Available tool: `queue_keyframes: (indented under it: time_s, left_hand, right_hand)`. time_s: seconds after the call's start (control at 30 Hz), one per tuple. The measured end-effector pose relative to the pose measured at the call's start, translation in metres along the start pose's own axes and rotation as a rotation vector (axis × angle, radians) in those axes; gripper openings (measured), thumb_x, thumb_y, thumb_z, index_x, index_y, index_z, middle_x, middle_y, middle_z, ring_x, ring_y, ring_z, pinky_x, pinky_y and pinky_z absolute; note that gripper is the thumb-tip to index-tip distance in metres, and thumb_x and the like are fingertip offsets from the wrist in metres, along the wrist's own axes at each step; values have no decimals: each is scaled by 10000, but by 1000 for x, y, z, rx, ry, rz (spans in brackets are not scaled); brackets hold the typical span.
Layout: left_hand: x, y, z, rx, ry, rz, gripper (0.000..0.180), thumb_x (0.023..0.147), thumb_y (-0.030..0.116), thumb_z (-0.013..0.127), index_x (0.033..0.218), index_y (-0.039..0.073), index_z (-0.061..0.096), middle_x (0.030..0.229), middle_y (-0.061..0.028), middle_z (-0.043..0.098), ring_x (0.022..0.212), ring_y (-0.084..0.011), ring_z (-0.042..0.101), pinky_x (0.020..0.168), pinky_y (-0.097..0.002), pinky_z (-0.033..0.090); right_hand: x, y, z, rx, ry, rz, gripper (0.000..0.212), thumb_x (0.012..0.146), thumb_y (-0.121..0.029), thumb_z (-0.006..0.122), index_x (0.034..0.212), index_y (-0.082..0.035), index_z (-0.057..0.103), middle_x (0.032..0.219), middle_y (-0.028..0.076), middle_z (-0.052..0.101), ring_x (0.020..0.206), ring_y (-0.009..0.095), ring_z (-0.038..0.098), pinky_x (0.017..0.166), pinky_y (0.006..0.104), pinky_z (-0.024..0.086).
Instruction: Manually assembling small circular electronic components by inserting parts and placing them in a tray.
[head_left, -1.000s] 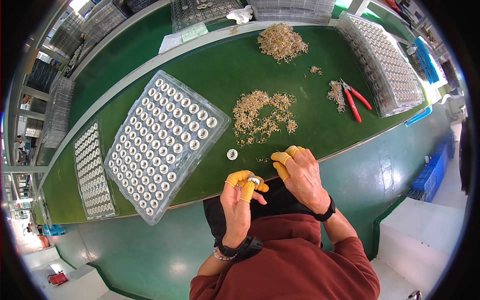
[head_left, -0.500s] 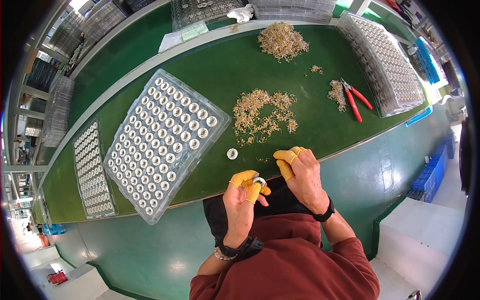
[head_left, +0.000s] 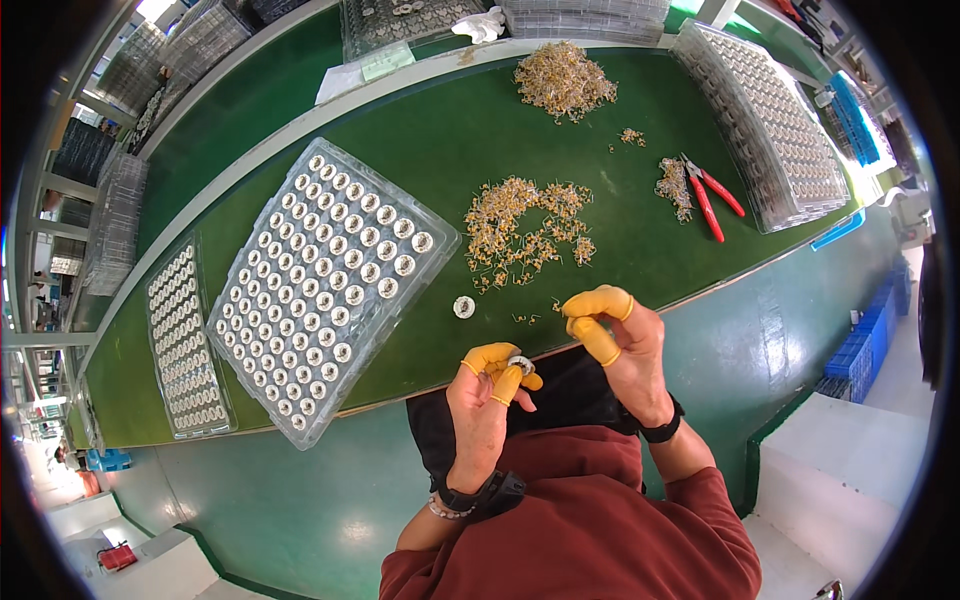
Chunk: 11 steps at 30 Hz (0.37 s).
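Observation:
My left hand (head_left: 486,395), in yellow finger cots, pinches a small round metallic-rimmed white part (head_left: 520,365) over the table's near edge. To its right, my right hand (head_left: 622,335) has its yellow-covered thumb and forefinger close together at the tips; whether something tiny is between them is hidden. Just beyond those tips shows a small wire-legged component (head_left: 556,305). A few more loose components (head_left: 525,319) lie between the hands. One round white part (head_left: 464,307) rests alone on the green table (head_left: 420,345). Farther off spreads a heap of wire-legged components (head_left: 515,225).
At left, a clear tray (head_left: 330,290) holds rows of round parts, beside another filled tray (head_left: 187,345). Red-handled cutters (head_left: 708,200) lie at right by a small pile of wire bits (head_left: 674,190). Stacked trays (head_left: 765,130) stand at far right; a larger component pile (head_left: 565,82) sits at the back.
My right hand has shifted a little right, away from the left hand, and turned, uncovering a small component near its fingertips. My left hand stays put with the round part.

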<state>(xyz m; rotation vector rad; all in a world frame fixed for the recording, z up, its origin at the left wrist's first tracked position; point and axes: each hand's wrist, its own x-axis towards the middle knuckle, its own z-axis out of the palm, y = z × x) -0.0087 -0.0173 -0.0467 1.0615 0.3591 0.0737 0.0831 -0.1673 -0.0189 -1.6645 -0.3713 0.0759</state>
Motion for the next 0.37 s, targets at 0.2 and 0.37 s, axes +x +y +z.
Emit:
queue_keyframes:
  time_s: [0.2,0.37]
  left_hand:
    - [2,-3,0,7,12,3,184,927,18,550,1106,-26,537,932,-96,623,786,-167,647,548,-236,513]
    - [2,0,6,-25,-21,49,189,927,20,552,1110,-22,538,936,-105,632,793,-182,657,550,-239,521]
  right_hand:
    - [23,-52,-25,450,-72,-144,135,902,-13,551,1015,40,601,936,92,618,771,132,596,671,262,491]
    - [38,-125,-29,583,3,-381,150,937,-205,538,978,-62,518,800,81,498,581,150,438,473,282,389]
